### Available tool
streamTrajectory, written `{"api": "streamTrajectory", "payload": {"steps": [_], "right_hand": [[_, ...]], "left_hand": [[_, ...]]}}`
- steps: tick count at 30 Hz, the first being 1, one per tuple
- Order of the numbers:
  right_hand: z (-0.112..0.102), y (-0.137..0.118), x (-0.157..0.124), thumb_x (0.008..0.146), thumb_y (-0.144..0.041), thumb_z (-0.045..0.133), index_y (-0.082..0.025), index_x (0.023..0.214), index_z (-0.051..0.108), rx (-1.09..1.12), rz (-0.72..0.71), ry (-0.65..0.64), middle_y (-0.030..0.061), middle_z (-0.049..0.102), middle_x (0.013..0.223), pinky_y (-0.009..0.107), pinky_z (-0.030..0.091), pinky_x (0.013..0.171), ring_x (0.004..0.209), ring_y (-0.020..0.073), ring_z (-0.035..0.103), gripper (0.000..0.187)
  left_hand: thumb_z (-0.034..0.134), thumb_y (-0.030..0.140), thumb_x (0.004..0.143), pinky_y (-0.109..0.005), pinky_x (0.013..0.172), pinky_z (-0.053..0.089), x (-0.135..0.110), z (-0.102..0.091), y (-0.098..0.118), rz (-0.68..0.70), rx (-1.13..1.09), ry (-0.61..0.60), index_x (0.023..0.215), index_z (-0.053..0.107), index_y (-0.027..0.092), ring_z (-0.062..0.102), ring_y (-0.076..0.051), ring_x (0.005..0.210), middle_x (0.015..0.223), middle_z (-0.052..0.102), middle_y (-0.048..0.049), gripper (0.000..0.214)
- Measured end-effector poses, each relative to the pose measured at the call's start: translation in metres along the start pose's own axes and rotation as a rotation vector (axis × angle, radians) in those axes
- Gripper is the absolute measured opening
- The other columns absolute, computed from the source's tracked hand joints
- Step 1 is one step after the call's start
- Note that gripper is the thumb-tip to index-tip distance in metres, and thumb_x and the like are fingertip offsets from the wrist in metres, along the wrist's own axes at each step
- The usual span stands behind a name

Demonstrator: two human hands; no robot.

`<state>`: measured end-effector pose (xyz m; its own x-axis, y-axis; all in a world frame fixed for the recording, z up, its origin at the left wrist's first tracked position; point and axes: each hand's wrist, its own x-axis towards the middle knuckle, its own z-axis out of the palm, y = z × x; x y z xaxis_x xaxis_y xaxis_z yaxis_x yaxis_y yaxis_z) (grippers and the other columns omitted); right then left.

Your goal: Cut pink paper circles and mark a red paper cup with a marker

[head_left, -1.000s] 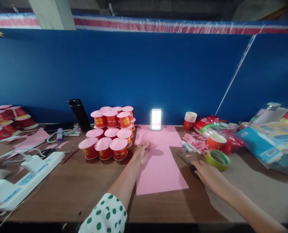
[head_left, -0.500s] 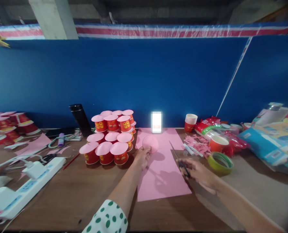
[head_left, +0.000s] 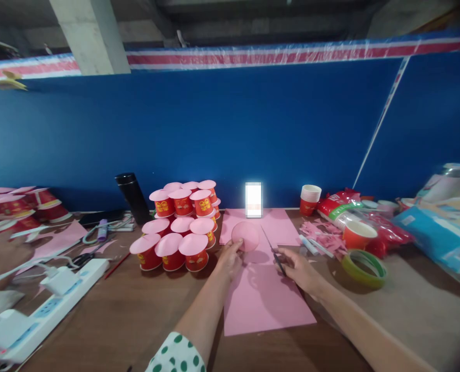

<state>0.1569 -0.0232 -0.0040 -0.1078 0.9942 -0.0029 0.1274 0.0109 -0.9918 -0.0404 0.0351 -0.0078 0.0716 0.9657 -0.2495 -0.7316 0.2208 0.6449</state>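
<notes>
My left hand (head_left: pixel 232 258) pinches the lower left edge of a round pink paper disc (head_left: pixel 246 236), held above the pink paper sheets (head_left: pixel 269 305) on the table. In my right hand (head_left: pixel 297 268) is a pair of scissors (head_left: pixel 277 259), its dark handles in my fingers. The blades point up and left, close to the disc's right side but apart from it. Whether the blades are parted is hard to make out. Left of my hands stand stacked red paper cups (head_left: pixel 193 261) topped with pink discs.
A nested cup stack (head_left: pixel 310 199), pink scraps (head_left: pixel 319 237), green tape roll (head_left: pixel 364 268) and orange cup (head_left: pixel 359 236) lie right. At left are a black flask (head_left: pixel 131 196), red pencil (head_left: pixel 117 266), power strip (head_left: pixel 47 312) and another person's hand (head_left: pixel 11 253). A bright screen (head_left: pixel 254 200) stands behind.
My right hand has brought the scissors leftward, nearer the paper disc. The left hand keeps its pinch on the disc. The whole view has shifted slightly.
</notes>
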Motion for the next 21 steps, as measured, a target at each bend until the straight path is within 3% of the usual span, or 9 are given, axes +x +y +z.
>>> {"api": "streamTrajectory", "payload": {"steps": [6, 12, 16, 21], "right_hand": [[-0.003, 0.004, 0.009, 0.07, -0.034, 0.071, -0.016, 0.114, 0.063, -0.033, -0.108, 0.059, 0.0023, 0.067, 0.079, 0.031, 0.053, 0.067, 0.075, 0.0177, 0.064, 0.048], [0.004, 0.006, 0.012, 0.074, -0.043, 0.067, -0.016, 0.113, 0.062, 0.01, -0.11, 0.037, 0.0052, 0.069, 0.082, 0.033, 0.056, 0.07, 0.078, 0.0201, 0.067, 0.047], [0.004, 0.01, 0.014, 0.075, -0.042, 0.065, -0.015, 0.114, 0.059, -0.035, -0.196, 0.222, 0.0115, 0.07, 0.099, 0.036, 0.056, 0.08, 0.09, 0.0239, 0.067, 0.048], [-0.001, 0.017, 0.012, 0.084, -0.037, 0.054, -0.015, 0.121, 0.056, -0.309, -0.339, 0.489, 0.0148, 0.065, 0.115, 0.04, 0.053, 0.087, 0.1, 0.0251, 0.064, 0.043]], "left_hand": [[0.077, 0.009, 0.063, -0.02, 0.059, 0.047, 0.003, -0.003, -0.001, -0.018, -0.002, 0.018, 0.071, 0.055, 0.017, 0.061, -0.009, 0.058, 0.066, 0.065, 0.0023, 0.025], [0.075, 0.009, 0.066, -0.021, 0.059, 0.046, 0.005, -0.005, -0.001, -0.039, -0.029, 0.038, 0.069, 0.055, 0.017, 0.06, -0.009, 0.057, 0.062, 0.063, 0.0025, 0.022], [0.071, 0.009, 0.071, -0.024, 0.063, 0.049, 0.005, -0.004, 0.001, -0.055, -0.056, 0.052, 0.073, 0.058, 0.017, 0.063, -0.012, 0.065, 0.07, 0.067, 0.0001, 0.016], [0.068, 0.007, 0.075, -0.025, 0.066, 0.052, 0.005, -0.002, 0.003, -0.076, -0.127, 0.092, 0.075, 0.06, 0.016, 0.064, -0.012, 0.065, 0.069, 0.067, -0.0011, 0.013]]}}
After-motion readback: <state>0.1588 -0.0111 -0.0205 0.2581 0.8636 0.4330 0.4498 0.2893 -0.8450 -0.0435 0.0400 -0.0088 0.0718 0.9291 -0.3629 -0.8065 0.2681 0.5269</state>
